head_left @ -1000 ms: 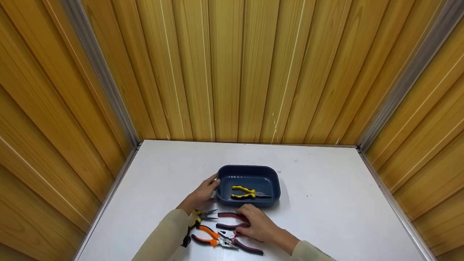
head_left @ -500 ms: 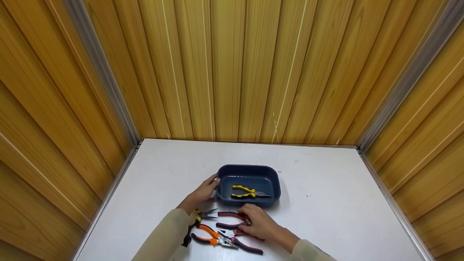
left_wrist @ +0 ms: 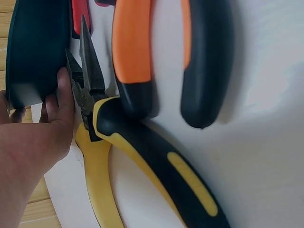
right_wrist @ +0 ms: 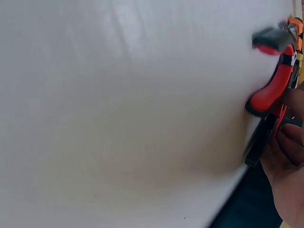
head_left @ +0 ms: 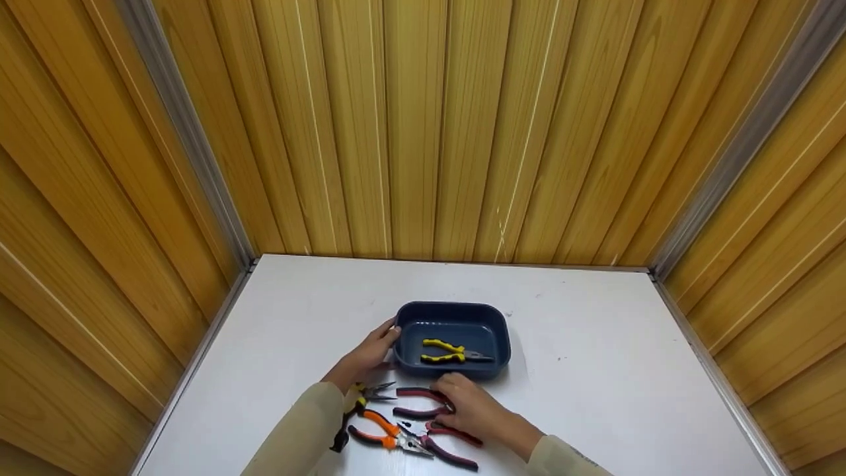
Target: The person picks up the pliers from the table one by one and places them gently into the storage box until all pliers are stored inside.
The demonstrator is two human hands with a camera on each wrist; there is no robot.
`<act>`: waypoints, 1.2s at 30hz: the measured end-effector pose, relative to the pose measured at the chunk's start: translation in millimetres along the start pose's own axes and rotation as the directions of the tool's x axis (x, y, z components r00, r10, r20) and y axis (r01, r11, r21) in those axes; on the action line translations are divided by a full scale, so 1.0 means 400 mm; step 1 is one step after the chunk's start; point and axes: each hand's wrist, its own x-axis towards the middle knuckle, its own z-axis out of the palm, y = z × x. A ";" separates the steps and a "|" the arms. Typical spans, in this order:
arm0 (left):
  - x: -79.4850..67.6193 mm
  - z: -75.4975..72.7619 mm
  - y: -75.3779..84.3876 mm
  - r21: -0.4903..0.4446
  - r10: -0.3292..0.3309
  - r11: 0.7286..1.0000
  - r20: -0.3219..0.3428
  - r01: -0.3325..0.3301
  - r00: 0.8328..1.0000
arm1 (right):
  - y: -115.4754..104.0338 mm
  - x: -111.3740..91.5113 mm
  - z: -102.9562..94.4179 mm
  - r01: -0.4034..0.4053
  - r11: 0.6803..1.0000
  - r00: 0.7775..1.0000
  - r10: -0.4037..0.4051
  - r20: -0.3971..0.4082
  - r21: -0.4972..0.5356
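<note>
We judged that lifting the red pliers (head_left: 418, 392) well called for a firm pinch close to their joint and a straight upward lift, so that the spread handles cleared the orange pliers (head_left: 388, 441) and the second red pliers (head_left: 455, 457) close by. The red pliers lay on the near side of a dark blue tray (head_left: 453, 312), outside it, their handles pointing toward the left edge of the white worktop (head_left: 595, 396). Our right grip (head_left: 474, 408) was drawn in around their head; our own fingers hid how tightly. Our left grip (head_left: 371, 349) was closed on the tray's left end, thumb near the rim, which we thought helped to keep it still. The tray, well apart from the worktop's far edge, held yellow pliers (head_left: 461, 354).
</note>
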 end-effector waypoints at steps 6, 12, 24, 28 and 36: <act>0.003 -0.001 -0.004 -0.002 -0.004 1.000 -0.001 0.004 1.000 | 0.000 -0.003 0.008 0.007 1.000 0.999 -0.007 -0.036 0.012; 0.001 -0.003 -0.002 -0.004 -0.005 1.000 0.002 0.005 1.000 | -0.004 -0.002 0.008 0.019 1.000 0.998 -0.019 -0.065 0.003; 0.005 0.001 -0.006 -0.002 -0.008 1.000 -0.003 0.008 1.000 | -0.016 -0.004 -0.013 -0.009 0.998 0.998 0.012 0.054 -0.056; 0.004 0.001 -0.009 0.019 0.021 1.000 0.004 -0.021 1.000 | -0.008 -0.007 -0.009 0.043 0.996 0.999 -0.042 0.013 -0.084; -0.001 -0.003 -0.004 0.002 0.012 1.000 0.004 -0.012 1.000 | -0.010 -0.012 -0.022 0.027 0.998 1.000 -0.026 0.015 -0.064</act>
